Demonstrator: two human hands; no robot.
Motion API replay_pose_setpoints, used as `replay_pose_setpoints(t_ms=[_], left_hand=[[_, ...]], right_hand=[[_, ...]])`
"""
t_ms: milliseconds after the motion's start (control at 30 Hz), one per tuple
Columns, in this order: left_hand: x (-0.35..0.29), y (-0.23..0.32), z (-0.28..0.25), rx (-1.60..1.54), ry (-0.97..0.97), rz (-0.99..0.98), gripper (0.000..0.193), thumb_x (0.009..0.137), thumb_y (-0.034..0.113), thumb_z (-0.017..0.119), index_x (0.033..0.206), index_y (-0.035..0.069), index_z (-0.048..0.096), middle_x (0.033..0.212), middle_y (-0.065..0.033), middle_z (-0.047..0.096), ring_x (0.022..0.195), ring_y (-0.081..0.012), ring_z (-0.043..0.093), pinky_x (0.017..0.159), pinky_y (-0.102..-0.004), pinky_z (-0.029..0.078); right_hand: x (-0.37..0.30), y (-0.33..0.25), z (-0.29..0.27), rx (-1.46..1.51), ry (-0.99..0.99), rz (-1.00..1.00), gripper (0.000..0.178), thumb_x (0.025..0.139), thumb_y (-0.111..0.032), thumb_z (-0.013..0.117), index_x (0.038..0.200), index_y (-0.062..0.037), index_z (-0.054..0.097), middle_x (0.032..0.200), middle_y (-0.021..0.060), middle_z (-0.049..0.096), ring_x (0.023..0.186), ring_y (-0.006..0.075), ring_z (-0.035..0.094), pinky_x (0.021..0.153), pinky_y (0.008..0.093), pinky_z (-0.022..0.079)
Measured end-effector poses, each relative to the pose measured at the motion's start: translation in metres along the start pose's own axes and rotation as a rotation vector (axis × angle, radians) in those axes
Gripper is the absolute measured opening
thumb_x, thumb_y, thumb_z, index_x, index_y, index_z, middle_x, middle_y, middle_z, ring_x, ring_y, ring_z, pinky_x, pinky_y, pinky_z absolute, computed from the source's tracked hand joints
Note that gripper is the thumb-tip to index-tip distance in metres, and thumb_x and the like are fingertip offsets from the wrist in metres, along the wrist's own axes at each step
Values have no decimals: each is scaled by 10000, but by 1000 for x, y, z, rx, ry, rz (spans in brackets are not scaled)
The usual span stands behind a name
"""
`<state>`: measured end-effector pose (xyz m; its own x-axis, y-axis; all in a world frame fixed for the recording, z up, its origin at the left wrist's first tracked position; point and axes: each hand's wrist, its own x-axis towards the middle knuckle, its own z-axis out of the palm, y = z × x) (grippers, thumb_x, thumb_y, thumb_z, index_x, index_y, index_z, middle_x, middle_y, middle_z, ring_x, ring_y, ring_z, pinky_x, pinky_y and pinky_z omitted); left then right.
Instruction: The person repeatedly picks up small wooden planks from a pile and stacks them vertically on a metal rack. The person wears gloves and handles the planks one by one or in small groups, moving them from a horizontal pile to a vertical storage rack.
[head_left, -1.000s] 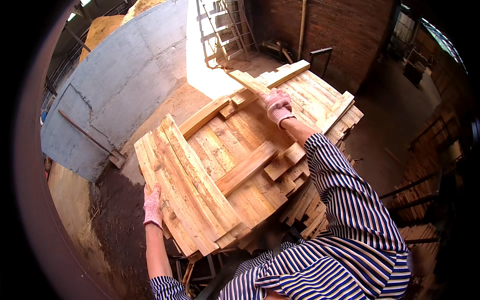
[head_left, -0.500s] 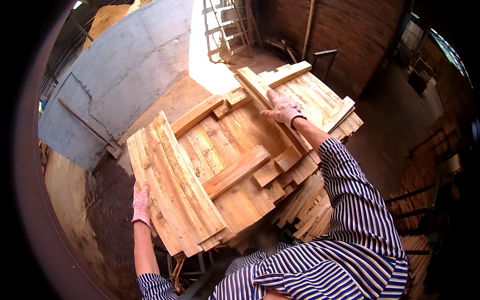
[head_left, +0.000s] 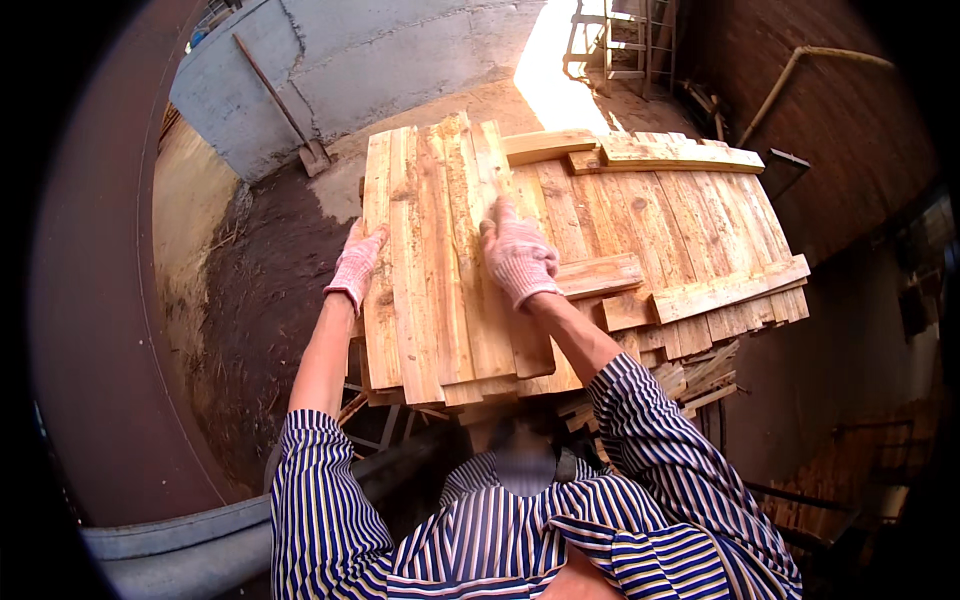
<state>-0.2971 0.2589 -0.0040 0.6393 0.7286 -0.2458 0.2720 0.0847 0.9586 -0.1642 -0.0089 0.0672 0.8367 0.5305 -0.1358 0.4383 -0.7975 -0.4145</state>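
Observation:
A row of rough wooden boards [head_left: 432, 280] lies side by side on the left part of a wood stack. My left hand [head_left: 357, 264], in a pinkish knitted glove, grips the outer left edge, thumb on top. Gloved as well, my right hand [head_left: 521, 254] holds the board at the row's right edge [head_left: 490, 290], its thumb and forefinger pointing away from me; the other fingers are partly hidden. Farther right, a lower layer of boards [head_left: 650, 210] bears loose crosspieces: one at the far edge [head_left: 690, 153], one at the near right [head_left: 735, 290] and a short one beside my right wrist [head_left: 600, 275].
More boards [head_left: 700, 378] are piled beneath the stack. Behind it stand a grey wall [head_left: 400, 50], a leaning shovel [head_left: 275, 90] and a ladder-like frame [head_left: 635, 50]. A bent pipe [head_left: 790, 85] runs along the right wall. A grey rail [head_left: 180, 530] lies at the lower left.
My right hand has moved left from the stack's middle, bringing a board against the left row. My left hand still holds the left edge. The view has turned left.

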Motion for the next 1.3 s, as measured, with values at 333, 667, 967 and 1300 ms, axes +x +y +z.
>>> replay_pose_setpoints(t_ms=[333,667,967,1300], left_hand=[[-8,28,-36,380,-345,-82,837,1053,589,438,1649,77,150,1691,-162,238,1564,-268,216,1255,-417,235],[-12,5,-27,-70,-247,-203,818,984,617,592,1557,58,423,1524,-152,514,1352,-268,541,1083,-429,494],[13,-15,-59,-197,-188,-172,667,1037,514,562,1478,19,494,1381,-142,620,1173,-243,657,996,-385,555],[-80,-110,-66,244,82,27,643,1057,488,480,1477,2,462,1422,-161,582,1257,-307,600,1087,-420,466]], right_hand=[[28,77,3,638,-105,-46,820,1006,-467,583,1654,-158,187,1574,223,451,1393,326,515,1125,401,434],[9,31,42,507,-24,-132,839,1022,-530,486,1594,34,245,1579,325,371,1471,422,387,1215,421,304],[21,14,47,419,-82,-108,625,1013,-502,476,1338,29,432,1295,312,617,1200,444,612,999,521,477],[-203,74,35,881,552,-780,310,975,-401,636,969,-95,683,1071,128,692,921,302,699,744,402,573]])
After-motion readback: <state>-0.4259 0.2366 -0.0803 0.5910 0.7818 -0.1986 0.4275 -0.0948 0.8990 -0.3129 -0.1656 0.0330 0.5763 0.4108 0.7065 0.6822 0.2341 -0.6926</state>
